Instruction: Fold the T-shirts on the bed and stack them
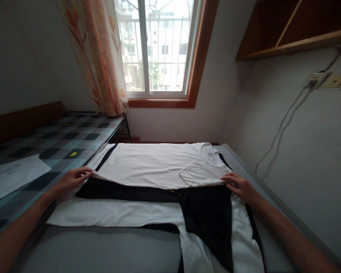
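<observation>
A white T-shirt (150, 163) lies on top of a stack of spread garments, its near side folded over with one short sleeve laid across it. My left hand (78, 176) pinches the shirt's near left corner at the hem. At the near right corner, by the shoulder, my right hand (238, 185) has its fingers closed on the same shirt. Beneath it is a black shirt (207, 216) with a sleeve reaching toward me. Under that lies a white long-sleeved garment (116, 213), and more black cloth shows along its edges.
The garments rest on a grey bed surface (102, 246). To the left is a checked mattress (82, 132) with a white paper (17, 174) on it. A window (159, 49) and curtain (102, 57) are ahead. On the right wall hang a shelf (295, 49) and a cable (281, 127).
</observation>
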`<state>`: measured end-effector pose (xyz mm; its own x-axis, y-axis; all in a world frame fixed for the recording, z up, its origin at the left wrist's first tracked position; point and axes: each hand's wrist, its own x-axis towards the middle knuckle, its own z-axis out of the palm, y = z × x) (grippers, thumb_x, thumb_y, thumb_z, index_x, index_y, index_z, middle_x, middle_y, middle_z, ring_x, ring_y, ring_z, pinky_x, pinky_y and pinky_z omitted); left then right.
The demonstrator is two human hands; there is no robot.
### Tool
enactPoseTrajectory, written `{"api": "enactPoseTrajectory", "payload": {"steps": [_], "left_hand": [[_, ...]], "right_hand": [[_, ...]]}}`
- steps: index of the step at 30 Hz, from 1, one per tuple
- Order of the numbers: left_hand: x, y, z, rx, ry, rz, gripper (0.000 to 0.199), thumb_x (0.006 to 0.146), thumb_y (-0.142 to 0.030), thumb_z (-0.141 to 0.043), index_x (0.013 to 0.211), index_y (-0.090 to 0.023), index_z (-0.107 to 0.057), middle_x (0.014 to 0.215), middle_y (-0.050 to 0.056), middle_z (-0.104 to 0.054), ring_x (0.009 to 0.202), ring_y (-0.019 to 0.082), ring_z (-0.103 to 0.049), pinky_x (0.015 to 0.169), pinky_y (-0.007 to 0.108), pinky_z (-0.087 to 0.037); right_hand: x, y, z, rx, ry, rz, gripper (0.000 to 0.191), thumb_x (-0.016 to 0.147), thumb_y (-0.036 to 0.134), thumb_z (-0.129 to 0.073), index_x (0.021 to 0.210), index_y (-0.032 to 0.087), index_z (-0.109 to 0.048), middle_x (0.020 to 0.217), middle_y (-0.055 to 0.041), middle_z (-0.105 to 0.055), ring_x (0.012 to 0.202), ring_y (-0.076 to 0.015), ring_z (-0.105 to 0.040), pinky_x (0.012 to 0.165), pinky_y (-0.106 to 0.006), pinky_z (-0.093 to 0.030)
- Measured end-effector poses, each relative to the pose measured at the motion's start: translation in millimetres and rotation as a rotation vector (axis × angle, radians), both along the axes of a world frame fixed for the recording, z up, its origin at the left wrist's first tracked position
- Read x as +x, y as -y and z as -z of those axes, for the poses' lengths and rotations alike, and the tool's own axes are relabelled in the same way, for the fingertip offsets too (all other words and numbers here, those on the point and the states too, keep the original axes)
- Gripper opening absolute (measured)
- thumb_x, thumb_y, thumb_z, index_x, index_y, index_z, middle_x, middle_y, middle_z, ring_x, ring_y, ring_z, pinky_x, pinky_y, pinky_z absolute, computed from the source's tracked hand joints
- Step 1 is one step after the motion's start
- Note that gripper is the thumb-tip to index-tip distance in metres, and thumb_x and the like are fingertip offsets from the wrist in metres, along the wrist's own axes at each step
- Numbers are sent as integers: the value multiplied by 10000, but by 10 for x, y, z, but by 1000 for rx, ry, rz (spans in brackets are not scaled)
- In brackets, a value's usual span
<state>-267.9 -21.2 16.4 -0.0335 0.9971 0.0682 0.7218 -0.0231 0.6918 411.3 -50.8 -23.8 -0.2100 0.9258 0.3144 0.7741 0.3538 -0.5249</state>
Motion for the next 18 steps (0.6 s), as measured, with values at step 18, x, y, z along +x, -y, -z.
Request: {"api": "enactPoseTrajectory", "payload": {"steps": [18], "left_hand": [[-41, -45, 70, -123, -220, 464, 412, 709, -486, -635, 1023, -246, -754, 1144, 87, -669, 1056, 278, -609, 867, 305, -498]], "right_hand": [[22, 9, 61, -23, -29, 52, 316, 757, 296, -506, 988, 219, -707, 984, -87, -711, 937, -243, -672, 841, -360, -536]]}}
